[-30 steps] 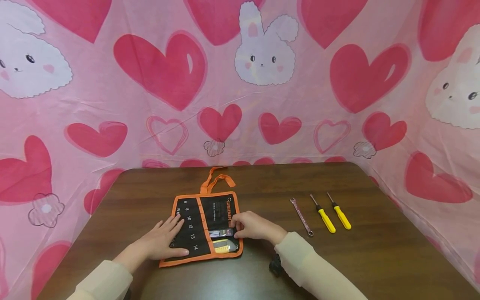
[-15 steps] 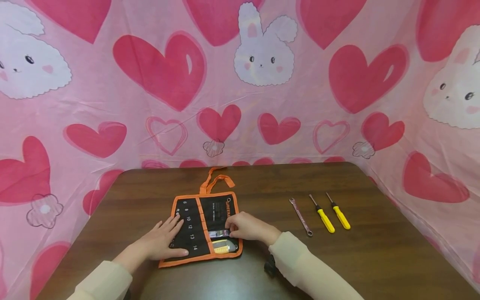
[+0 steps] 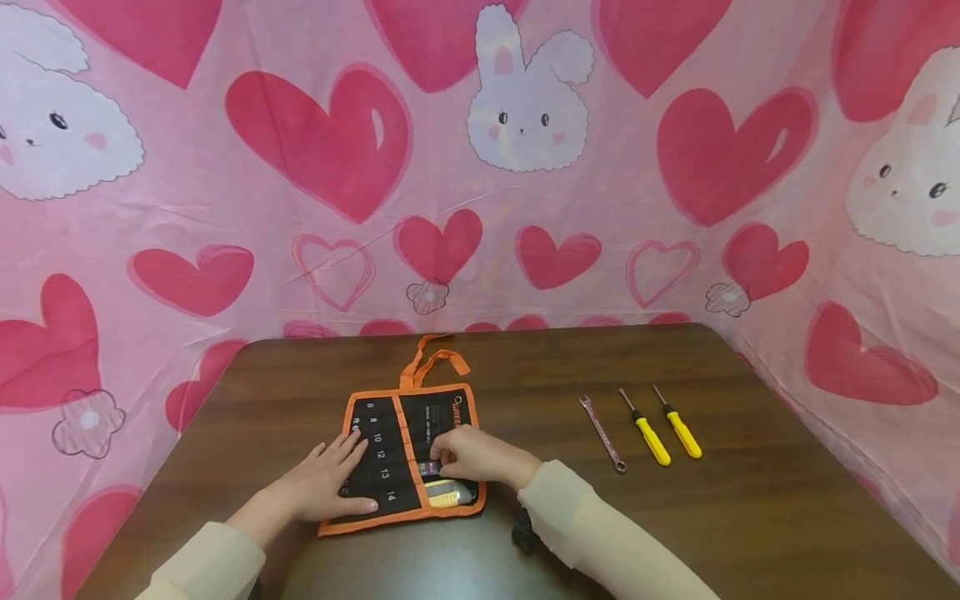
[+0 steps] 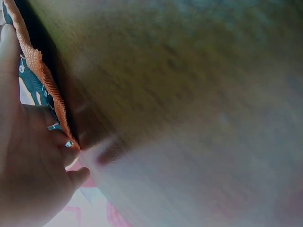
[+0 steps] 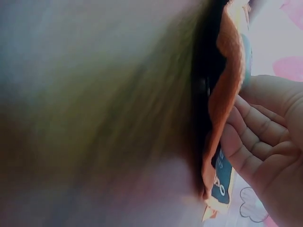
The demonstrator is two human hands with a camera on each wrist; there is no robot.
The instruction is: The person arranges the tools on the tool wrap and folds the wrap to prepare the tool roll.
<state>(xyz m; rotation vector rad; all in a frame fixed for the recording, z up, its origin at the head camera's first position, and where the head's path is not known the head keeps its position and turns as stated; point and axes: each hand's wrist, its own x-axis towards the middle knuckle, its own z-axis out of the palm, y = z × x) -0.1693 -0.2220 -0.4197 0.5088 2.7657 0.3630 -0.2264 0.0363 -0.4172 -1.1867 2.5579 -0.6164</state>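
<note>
A black tool roll (image 3: 441,408) with orange edging lies unfolded on the table, size numbers printed on its left pocket panel. My left hand (image 3: 311,483) rests on that panel with its fingers spread. With bent fingers, my right hand (image 3: 480,457) pinches a small flat packet with a purple label (image 3: 429,469), which sticks out of a pocket at the orange seam; the hand covers part of it. A yellow and grey utility knife (image 3: 448,494) sits in the lowest pocket, just below. The right wrist view shows the roll's orange edge (image 5: 225,99) beside the curled fingers.
To the right lie a combination wrench (image 3: 602,435) and two yellow-handled screwdrivers (image 3: 651,440), apart from the roll. Orange tie straps (image 3: 427,364) trail from the roll's top edge. A pink cloth with hearts and rabbits (image 3: 525,250) stands behind the wooden table (image 3: 540,358).
My right hand has moved left across the roll toward the orange seam, and less of the packet shows. The left hand has stayed in place.
</note>
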